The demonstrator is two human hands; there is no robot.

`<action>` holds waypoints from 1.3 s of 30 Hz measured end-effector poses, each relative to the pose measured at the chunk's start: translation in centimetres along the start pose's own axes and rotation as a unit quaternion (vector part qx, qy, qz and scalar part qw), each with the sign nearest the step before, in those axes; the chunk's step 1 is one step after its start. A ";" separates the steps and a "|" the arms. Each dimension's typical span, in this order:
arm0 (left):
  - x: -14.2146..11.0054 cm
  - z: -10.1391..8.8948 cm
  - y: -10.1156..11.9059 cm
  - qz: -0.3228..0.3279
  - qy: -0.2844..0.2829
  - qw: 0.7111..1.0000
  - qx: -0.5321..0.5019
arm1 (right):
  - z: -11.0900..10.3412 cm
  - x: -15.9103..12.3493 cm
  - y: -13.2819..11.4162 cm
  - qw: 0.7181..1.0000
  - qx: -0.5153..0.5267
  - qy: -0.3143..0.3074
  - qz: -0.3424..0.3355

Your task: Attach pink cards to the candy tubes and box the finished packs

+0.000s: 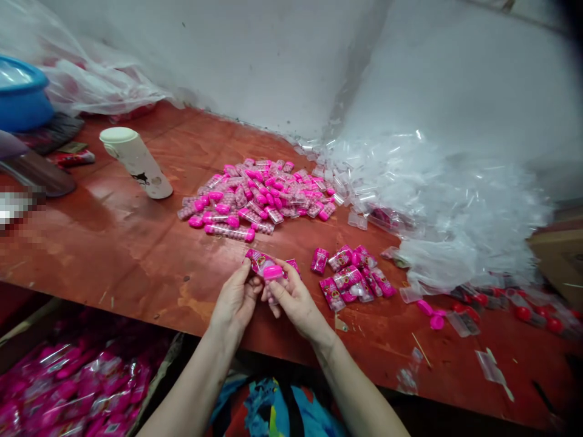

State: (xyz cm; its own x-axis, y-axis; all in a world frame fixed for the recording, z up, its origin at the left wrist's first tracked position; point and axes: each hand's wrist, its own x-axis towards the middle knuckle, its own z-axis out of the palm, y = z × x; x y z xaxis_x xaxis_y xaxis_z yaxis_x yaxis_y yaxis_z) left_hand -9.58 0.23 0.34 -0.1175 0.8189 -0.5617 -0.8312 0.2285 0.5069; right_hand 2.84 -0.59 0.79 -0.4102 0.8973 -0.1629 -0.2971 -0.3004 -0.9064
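Note:
Over the front part of the table, my left hand pinches a pink printed wrapper. My right hand grips a small clear tube with a bright pink cap, its lower part hidden by the fingers. Tube and wrapper meet between the two hands; whether the tube touches the wrapper's opening I cannot tell. Another pink wrapper shows just behind my right fingers. Beyond my hands lies a heap of pink-capped tubes filled with small pink balls. Several pink printed packets are piled to the right.
A large mound of clear empty tubes leans toward the wall. A white bottle and a blue basin stand left on the red table. Below its edge, lower left, a box holds many pink packets. Red-capped pieces lie right.

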 end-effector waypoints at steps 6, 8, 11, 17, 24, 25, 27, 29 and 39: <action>-0.4 -0.2 -0.6 0.008 -0.037 0.999 0.033 | -0.6 -0.6 0.4 0.999 -0.030 0.003 -0.034; -0.7 -0.2 -0.7 0.012 -0.040 0.998 0.040 | -0.8 -1.0 0.3 0.994 -0.086 -0.001 -0.062; -1.0 -0.1 -0.7 0.006 -0.052 0.998 0.042 | -1.0 -1.7 0.0 0.973 -0.206 0.021 -0.101; -1.4 0.2 -0.4 0.018 -0.048 0.998 0.029 | -1.4 -2.3 -0.1 0.984 -0.150 0.050 -0.076; -2.1 0.4 0.4 0.033 0.006 0.999 0.000 | -2.0 -2.7 -0.4 0.987 0.160 -0.007 0.019; -2.2 0.4 0.4 0.034 0.010 0.999 -0.001 | -2.0 -2.7 -0.4 0.984 0.177 -0.018 0.025; -2.4 0.5 0.4 0.034 0.015 0.999 -0.006 | -2.1 -2.8 -0.2 0.977 0.206 -0.033 0.041; -2.6 0.6 0.2 0.033 0.020 0.999 -0.011 | -2.2 -3.0 0.0 0.969 0.232 -0.045 0.067; -2.3 -0.2 -0.9 0.027 0.027 0.999 0.000 | -1.3 -4.9 -0.4 0.989 0.136 0.050 0.019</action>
State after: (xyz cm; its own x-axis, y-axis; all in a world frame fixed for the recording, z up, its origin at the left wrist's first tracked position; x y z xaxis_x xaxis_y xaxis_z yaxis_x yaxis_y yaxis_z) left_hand -8.63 -1.99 1.09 -0.1905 0.8009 -0.5678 -0.8231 0.1850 0.5370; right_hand 6.11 -4.44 1.48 -0.3420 0.9075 -0.2440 -0.5093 -0.3972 -0.7634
